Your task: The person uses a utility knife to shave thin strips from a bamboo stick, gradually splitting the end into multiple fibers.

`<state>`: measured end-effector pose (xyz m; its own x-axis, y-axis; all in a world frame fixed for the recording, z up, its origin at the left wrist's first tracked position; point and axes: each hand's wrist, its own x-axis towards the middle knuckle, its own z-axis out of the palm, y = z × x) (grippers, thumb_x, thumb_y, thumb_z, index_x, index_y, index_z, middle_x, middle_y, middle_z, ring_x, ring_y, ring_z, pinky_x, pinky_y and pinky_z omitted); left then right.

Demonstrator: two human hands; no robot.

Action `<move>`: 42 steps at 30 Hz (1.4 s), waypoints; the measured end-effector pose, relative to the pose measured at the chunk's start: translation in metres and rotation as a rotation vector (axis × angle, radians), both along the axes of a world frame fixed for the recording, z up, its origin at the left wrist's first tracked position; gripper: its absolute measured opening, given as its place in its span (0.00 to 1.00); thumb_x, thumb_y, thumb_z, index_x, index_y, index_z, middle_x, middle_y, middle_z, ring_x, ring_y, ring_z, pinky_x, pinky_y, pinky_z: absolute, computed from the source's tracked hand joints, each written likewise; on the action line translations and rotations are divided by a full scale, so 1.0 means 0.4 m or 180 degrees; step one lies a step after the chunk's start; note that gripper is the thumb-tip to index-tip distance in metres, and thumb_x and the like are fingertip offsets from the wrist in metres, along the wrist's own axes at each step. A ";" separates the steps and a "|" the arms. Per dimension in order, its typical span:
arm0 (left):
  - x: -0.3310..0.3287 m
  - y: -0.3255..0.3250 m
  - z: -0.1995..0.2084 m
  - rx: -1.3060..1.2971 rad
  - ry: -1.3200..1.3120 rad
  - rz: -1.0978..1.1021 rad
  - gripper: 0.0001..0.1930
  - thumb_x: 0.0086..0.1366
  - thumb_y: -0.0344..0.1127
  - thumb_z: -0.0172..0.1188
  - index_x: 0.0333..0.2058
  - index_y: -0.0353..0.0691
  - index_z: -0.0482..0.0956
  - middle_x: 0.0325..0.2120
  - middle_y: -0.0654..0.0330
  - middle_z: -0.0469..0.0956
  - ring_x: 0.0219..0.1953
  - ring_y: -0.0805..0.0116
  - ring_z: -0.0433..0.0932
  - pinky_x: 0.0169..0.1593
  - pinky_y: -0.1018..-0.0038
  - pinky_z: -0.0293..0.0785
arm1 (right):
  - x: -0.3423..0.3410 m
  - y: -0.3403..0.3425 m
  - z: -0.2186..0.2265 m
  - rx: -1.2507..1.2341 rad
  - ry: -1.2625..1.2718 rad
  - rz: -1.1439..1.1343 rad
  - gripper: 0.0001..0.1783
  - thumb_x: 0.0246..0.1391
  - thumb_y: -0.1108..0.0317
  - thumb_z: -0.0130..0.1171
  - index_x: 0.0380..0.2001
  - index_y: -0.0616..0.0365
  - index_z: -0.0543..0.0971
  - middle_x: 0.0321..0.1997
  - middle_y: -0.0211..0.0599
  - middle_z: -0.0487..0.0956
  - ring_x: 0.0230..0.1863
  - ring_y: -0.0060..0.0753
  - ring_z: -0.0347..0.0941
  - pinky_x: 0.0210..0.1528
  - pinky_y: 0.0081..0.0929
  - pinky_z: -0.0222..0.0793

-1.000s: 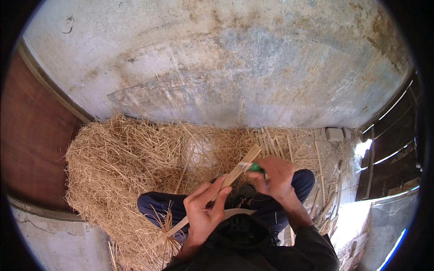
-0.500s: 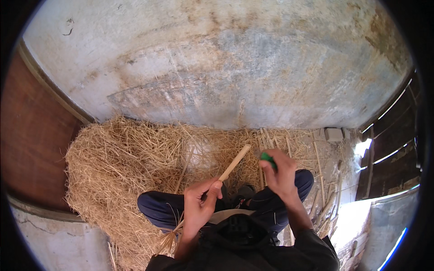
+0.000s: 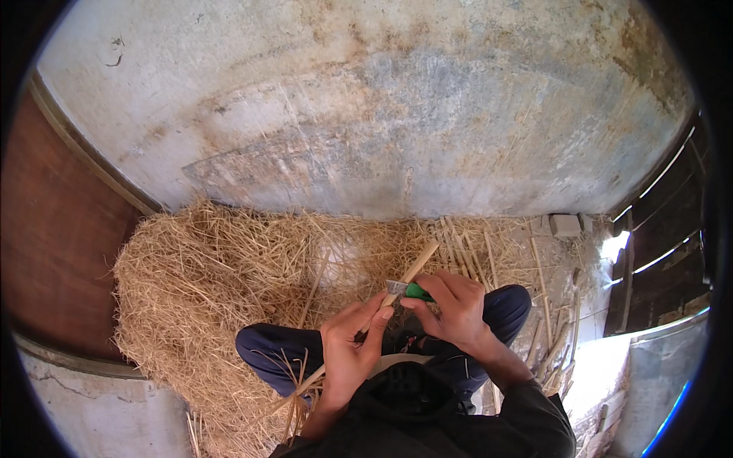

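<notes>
My left hand (image 3: 355, 336) is closed round a pale wooden stick (image 3: 419, 262) in front of my lap. The stick's far end slants up and to the right. In my right hand (image 3: 456, 307) is a knife with a green handle (image 3: 418, 291). Its short, wide metal blade (image 3: 395, 288) lies against the stick just beyond my left fingers. Below my left hand, the stick's near part (image 3: 307, 381) shows beside my wrist, with thin curled strips hanging around it. My fingers partly hide both the stick and the handle.
A large heap of straw (image 3: 191, 290) lies to the left, along a stained wall (image 3: 397, 130). Several loose sticks (image 3: 540, 282) lie on the ground to the right, near a grey block (image 3: 564, 225). My bent knees (image 3: 279, 353) flank the hands.
My right hand has moved left and slightly down, bringing the blade onto the stick. My left hand has shifted a little right, and the stick's far end has moved right.
</notes>
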<state>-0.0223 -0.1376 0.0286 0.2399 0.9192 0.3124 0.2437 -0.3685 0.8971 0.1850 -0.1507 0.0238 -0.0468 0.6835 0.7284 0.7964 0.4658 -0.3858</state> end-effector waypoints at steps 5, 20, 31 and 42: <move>-0.005 -0.002 0.017 0.0158 0.0144 0.0020 0.13 0.73 0.29 0.71 0.53 0.29 0.89 0.23 0.54 0.78 0.24 0.70 0.73 0.31 0.72 0.70 | 0.003 0.001 0.023 0.0057 -0.0160 -0.0046 0.18 0.53 0.59 0.82 0.40 0.55 0.86 0.29 0.33 0.82 0.24 0.37 0.81 0.27 0.31 0.76; 0.007 -0.036 0.040 -0.0104 -0.0013 -0.0063 0.12 0.73 0.25 0.70 0.52 0.25 0.89 0.26 0.59 0.81 0.28 0.79 0.73 0.33 0.77 0.68 | 0.037 -0.028 0.037 0.0142 -0.0159 -0.0220 0.19 0.50 0.57 0.83 0.38 0.56 0.87 0.27 0.34 0.81 0.24 0.40 0.79 0.26 0.34 0.73; 0.013 -0.073 0.054 -0.0258 0.0036 -0.0199 0.11 0.73 0.24 0.69 0.51 0.24 0.89 0.24 0.60 0.79 0.28 0.80 0.72 0.31 0.76 0.66 | 0.066 -0.063 0.038 0.0288 -0.0170 -0.0372 0.18 0.49 0.55 0.84 0.36 0.52 0.87 0.27 0.30 0.80 0.23 0.35 0.78 0.26 0.32 0.71; -0.127 -0.047 -0.005 -0.1251 -0.0123 -0.0154 0.13 0.82 0.33 0.62 0.49 0.30 0.91 0.18 0.65 0.76 0.20 0.82 0.70 0.24 0.78 0.61 | 0.472 -0.012 -0.032 -0.0075 0.0971 -0.2544 0.24 0.78 0.48 0.58 0.48 0.61 0.85 0.23 0.44 0.75 0.24 0.39 0.70 0.30 0.42 0.64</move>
